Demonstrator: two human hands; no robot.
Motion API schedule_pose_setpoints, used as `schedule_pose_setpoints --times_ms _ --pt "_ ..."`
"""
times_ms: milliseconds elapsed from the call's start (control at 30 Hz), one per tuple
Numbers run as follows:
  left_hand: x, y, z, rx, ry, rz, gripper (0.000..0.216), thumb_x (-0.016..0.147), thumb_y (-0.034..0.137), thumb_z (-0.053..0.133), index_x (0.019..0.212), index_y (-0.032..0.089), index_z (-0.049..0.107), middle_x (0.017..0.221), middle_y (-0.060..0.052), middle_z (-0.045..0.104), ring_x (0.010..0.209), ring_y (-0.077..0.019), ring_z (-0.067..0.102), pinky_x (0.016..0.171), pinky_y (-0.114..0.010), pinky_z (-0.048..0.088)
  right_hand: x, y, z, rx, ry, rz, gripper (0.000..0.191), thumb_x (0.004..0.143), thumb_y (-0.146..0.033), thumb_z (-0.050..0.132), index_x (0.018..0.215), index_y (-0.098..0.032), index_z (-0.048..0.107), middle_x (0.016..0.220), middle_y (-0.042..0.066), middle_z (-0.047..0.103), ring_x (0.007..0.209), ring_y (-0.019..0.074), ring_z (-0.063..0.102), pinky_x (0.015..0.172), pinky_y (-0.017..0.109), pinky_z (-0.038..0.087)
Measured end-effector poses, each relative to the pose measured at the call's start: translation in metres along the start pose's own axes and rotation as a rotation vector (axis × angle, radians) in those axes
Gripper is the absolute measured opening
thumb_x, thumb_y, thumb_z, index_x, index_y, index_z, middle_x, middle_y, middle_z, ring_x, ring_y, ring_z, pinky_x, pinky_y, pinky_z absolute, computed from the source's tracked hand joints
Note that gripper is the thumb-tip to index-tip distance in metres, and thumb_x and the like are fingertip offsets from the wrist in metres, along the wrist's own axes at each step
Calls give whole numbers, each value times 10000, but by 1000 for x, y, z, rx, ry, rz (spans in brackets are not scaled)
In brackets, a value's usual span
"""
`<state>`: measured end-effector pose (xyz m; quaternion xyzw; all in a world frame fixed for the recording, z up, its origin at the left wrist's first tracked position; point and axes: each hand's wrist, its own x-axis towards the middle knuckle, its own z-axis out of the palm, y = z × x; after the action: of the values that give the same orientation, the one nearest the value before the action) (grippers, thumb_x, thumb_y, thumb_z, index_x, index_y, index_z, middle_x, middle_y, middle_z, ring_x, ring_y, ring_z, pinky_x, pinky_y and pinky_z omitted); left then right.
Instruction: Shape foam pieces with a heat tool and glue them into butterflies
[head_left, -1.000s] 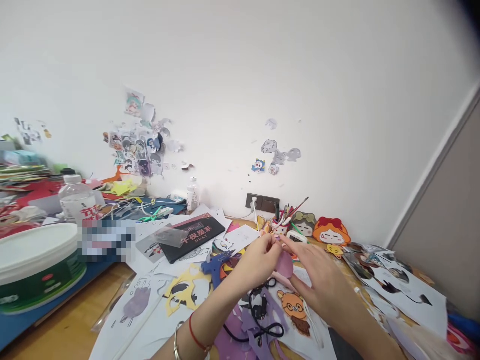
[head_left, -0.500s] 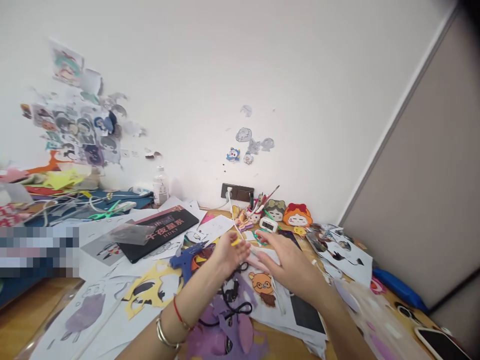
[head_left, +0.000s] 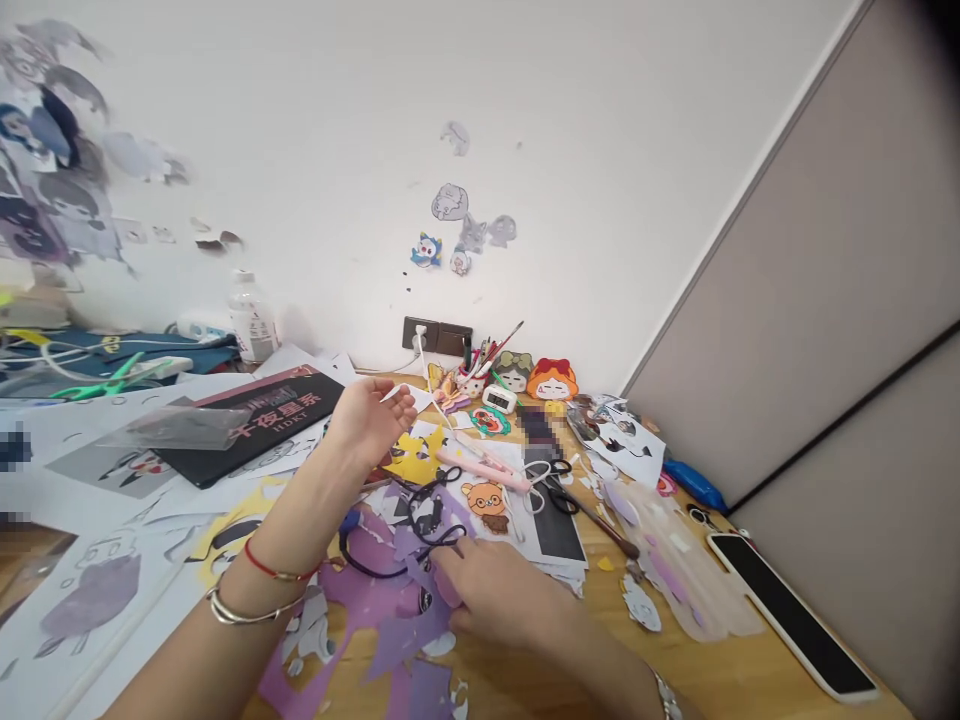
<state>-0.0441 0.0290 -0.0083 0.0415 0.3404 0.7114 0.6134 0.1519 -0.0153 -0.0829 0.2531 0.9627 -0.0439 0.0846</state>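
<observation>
My left hand [head_left: 371,425] is raised above the papers, palm turned up, fingers apart and slightly curled, with nothing visible in it. Lower down, my right hand [head_left: 499,590] reaches among the scraps, its fingers curled around the edge of a purple oval piece [head_left: 448,582]. Its fingertips are partly hidden. Purple sheet scraps [head_left: 401,640] lie beneath and left of that hand. A black cord [head_left: 375,568] loops over them. Just beyond are a bear cutout [head_left: 486,505], a pink hair straightener [head_left: 480,465], and black-handled scissors [head_left: 555,485].
A black box [head_left: 262,420] with a clear plastic bag [head_left: 165,428] lies on papers at left. Near the wall stand a bottle [head_left: 253,318], a pen holder [head_left: 471,380] and a small white clock [head_left: 499,400]. A brush [head_left: 607,525] and a phone [head_left: 791,615] lie at right.
My right hand has moved down and toward me, from beside the left hand to the purple scraps. My left hand has drifted left in view. The view has shifted right and down.
</observation>
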Motion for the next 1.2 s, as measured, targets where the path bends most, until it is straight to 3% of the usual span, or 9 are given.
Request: schedule_pose_setpoints --times_ms 233,333,533,667,800,867,1000,1100,1200 --pt "-5 -6 4 92 -81 13 207 898 285 469 775 127 521 674 32 500 521 -61 468 446 -179 403 -6 5 9 64 148 5 369 770 -281 609 1118 -189 530 976 75 654 865 249 620 675 304 482" --pt "-9 -18 7 147 -85 35 195 897 221 433 732 138 496 699 16 516 588 -85 517 495 -200 444 -18 12 -21 155 206 51 435 762 -333 631 1168 -220 524 1016 62 658 903 238 615 728 306 480" --pt "-25 -54 17 214 -255 -218 164 833 222 422 815 110 541 778 -114 592 710 -203 633 631 -327 543 -39 26 -95 341 734 216 506 838 -306 554 1317 -244 401 1283 43 526 1149 173 495 961 320 389" --pt "-23 -50 16 197 -348 -342 287 844 285 387 931 62 545 898 -207 607 807 -249 655 685 -351 552 -18 30 -107 451 761 84 535 845 -236 521 1355 -273 361 1379 23 436 1254 170 392 1060 373 279" --pt "-15 -30 9 193 -271 -72 298 864 263 299 1009 100 502 1023 -189 597 909 -208 649 753 -288 542 27 35 -85 1285 856 183 517 758 -295 645 1245 -283 471 1333 29 464 1244 187 397 1071 394 251" --pt "-14 -25 9 246 -236 98 280 861 268 332 1016 142 529 1056 -143 598 949 -206 635 797 -296 528 51 34 -68 1827 744 255 430 776 -433 607 1150 -246 507 1180 58 563 1114 202 526 984 425 366" --pt "-19 -25 16 454 -246 353 332 659 94 685 961 230 665 1173 -38 574 1167 -221 495 996 -283 393 85 27 -46 2201 516 267 430 882 -497 328 879 -126 544 760 93 626 740 192 651 738 378 511" --pt "-20 -24 19 507 -257 514 559 528 -27 762 975 298 675 1353 63 434 1320 -136 284 1079 -148 188 94 26 -48 2306 616 283 354 904 -370 246 853 -155 523 706 47 608 639 139 632 648 286 514" --pt "-15 -22 16 452 -179 511 414 692 103 700 1021 345 625 1335 87 434 1310 -88 290 1062 -129 208 92 32 -61 2342 723 284 301 874 -322 280 874 -144 524 755 80 632 656 149 639 656 292 518"
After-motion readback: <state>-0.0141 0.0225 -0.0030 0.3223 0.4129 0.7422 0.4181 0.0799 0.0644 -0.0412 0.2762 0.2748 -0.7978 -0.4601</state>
